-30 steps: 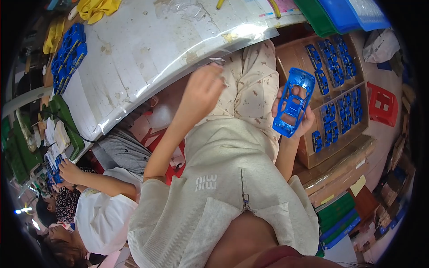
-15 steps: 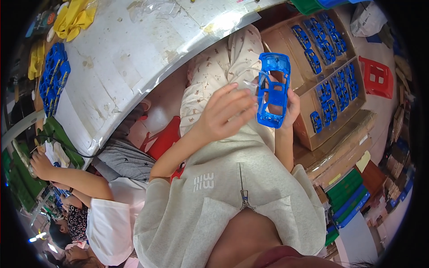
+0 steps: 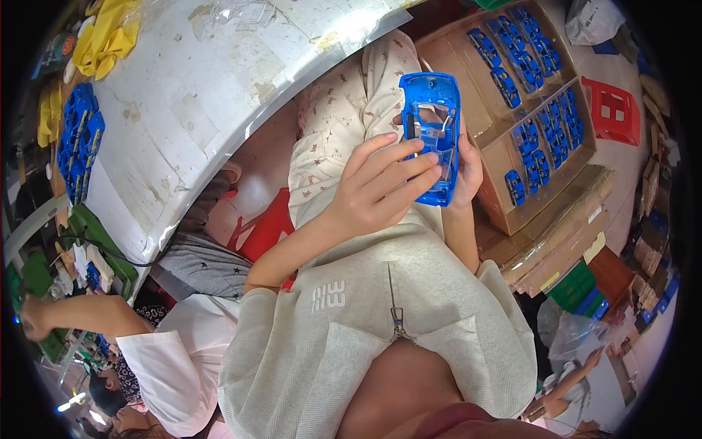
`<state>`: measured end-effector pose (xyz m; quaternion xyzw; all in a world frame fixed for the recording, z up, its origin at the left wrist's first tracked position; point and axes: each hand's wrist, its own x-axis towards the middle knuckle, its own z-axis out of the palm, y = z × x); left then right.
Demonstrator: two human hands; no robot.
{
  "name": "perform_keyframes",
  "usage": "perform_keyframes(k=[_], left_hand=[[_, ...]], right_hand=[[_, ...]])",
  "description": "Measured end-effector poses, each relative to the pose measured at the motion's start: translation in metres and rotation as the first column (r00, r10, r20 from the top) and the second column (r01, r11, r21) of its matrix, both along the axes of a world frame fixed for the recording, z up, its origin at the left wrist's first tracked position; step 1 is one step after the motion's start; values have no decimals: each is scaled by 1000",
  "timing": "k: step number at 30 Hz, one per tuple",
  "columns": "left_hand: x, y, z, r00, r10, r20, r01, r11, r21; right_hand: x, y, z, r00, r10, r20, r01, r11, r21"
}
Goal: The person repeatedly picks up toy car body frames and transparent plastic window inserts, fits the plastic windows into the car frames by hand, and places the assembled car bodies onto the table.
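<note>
L hand (image 3: 371, 189): fingers spread over blue car shell (image 3: 451, 133) | R hand (image 3: 470, 174): clasping its rt side

From here I see a pale grey, short-sleeved top (image 3: 289, 351) with white markings (image 3: 328, 295), a metal zip pull (image 3: 397, 315) and brown-patterned cream trousers (image 3: 330, 110).
</note>
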<state>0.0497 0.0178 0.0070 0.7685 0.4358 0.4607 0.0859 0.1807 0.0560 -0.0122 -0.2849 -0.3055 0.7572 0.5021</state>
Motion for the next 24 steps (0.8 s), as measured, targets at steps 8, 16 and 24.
perform_keyframes(k=[8,16,24], left_hand=[[-4,-2,3,996,-13,-90,17,999,44],[-17,-6,5,902,26,-432,79,971,224],[-12,-6,3,947,-42,-317,102,979,174]], right_hand=[[-3,-2,-2,998,-38,46,41,998,-51],[-4,-4,-2,999,-33,26,35,996,-85],[3,-4,-6,997,21,80,-18,999,-33]])
